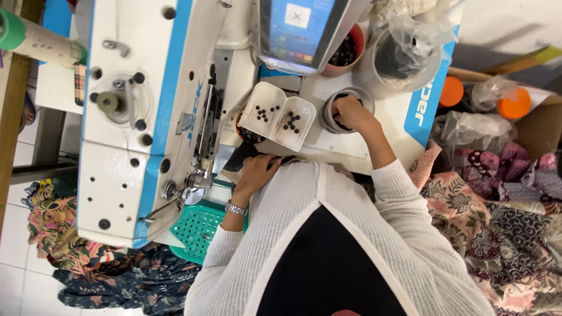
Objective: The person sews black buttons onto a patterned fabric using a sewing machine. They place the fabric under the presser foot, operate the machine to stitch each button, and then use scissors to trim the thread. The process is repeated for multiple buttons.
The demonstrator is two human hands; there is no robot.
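My left hand (256, 171), with a metal watch on the wrist, rests on a piece of dark fabric (241, 158) beside the presser area of a white and blue sewing machine (134, 117). My right hand (351, 112) reaches into a round grey tin (329, 111), its fingertips inside and hidden. Two white trays (276, 117) with small dark buttons stand between my hands. Both arms wear white knit sleeves.
A touch screen panel (298, 29) sits at the back, with a pink cup of dark buttons (346, 52) and a plastic-lined tub (401, 58) beside it. A green basket (199, 228) lies below the machine. Patterned fabrics (497, 205) pile up on the right and on the floor at lower left.
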